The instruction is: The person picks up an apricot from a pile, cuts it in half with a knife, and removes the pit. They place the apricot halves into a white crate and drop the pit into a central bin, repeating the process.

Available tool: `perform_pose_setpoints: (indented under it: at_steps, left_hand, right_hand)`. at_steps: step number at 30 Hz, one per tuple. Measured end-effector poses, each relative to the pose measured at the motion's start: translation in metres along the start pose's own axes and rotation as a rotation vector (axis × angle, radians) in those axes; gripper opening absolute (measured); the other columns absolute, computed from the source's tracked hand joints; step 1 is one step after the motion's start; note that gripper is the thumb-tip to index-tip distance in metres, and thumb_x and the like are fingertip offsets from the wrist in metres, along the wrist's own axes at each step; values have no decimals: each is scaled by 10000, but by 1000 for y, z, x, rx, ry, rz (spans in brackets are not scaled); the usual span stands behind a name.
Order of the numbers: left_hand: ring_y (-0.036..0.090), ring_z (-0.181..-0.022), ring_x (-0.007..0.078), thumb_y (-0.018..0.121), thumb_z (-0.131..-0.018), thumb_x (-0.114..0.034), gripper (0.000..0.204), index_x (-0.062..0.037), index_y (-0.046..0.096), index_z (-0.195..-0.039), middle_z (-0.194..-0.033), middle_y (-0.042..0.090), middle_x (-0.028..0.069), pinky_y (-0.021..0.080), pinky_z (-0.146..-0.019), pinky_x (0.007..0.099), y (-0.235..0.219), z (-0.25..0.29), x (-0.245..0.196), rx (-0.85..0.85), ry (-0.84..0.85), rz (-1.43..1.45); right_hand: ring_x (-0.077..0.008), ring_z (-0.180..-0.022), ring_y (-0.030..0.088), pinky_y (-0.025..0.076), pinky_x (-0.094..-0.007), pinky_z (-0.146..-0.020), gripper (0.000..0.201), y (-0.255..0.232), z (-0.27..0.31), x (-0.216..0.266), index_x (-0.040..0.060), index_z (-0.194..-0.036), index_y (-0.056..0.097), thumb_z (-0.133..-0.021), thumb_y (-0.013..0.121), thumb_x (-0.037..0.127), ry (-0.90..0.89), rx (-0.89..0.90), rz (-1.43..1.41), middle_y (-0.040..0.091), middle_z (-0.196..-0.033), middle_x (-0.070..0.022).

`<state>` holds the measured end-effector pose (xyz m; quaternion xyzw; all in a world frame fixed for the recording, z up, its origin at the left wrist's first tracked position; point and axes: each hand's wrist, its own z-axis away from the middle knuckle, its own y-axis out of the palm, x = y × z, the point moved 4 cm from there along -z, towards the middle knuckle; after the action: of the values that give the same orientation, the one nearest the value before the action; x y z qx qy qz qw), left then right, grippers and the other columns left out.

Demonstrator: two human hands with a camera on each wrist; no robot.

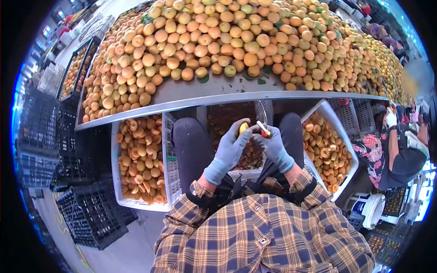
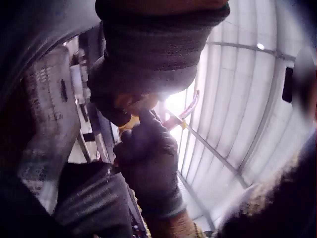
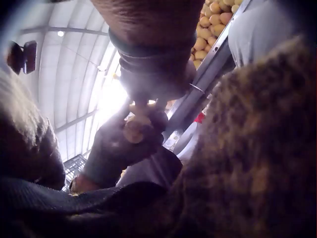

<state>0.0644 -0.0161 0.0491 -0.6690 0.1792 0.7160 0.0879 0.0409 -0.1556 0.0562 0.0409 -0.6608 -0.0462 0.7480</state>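
Note:
Both hands wear grey-blue gloves and meet above the lap in the head view. The left hand (image 1: 231, 148) pinches a yellow-orange fruit (image 1: 244, 128) between thumb and fingers. Curled round a small knife with a curved blade (image 1: 262, 123) and a red part at its handle is the right hand (image 1: 272, 145). In the left wrist view the curved tool (image 2: 190, 106) sticks out beside the dark right glove (image 2: 151, 168). The right wrist view shows the fruit (image 3: 133, 130) against the left glove (image 3: 111, 146); the blade's contact with it is unclear.
A metal-edged table (image 1: 218, 98) bears a large heap of apricot-like fruit (image 1: 209, 36). Crates of halved fruit stand left (image 1: 119, 182) and right (image 1: 348, 136), with another crate (image 1: 248, 174) between the knees. Black crates (image 1: 91, 218) lie at left; a person (image 1: 400, 154) sits at right.

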Motion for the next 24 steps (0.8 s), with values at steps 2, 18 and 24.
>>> perform_pose_setpoints:
  at_steps: [2, 18, 24]
  left_hand:
    - [520, -925, 105, 537, -944, -265, 367, -42, 501, -1234, -1029, 594, 78, 437, -797, 226, -4, -9, -3, 31, -3, 6]
    - [638, -783, 217, 522, -931, -358, 387, -135, 472, -1244, -1014, 626, 113, 532, -553, 298, -112, 36, -20, -477, 42, 821]
    - [539, -805, 86, 637, -828, -54, 407, -55, 518, -1218, -1024, 544, 42, 480, -606, 212, -285, 151, 50, -1149, 85, -464]
  right_hand:
    - [-18, -698, 490, 412, -186, -595, 79, -7, -1, 1, 27, -921, 636, -858, 647, 73, 53, -69, -72, 575, -775, 49]
    - [-62, -739, 503, 425, -225, -665, 276, -6, -1, -47, 26, -1030, 635, -847, 685, 227, -94, -69, 388, 600, -839, 20]
    - [-46, -718, 465, 397, -212, -652, 233, 0, -1, -54, 24, -999, 624, -859, 664, 206, 32, 47, 328, 559, -802, 48]
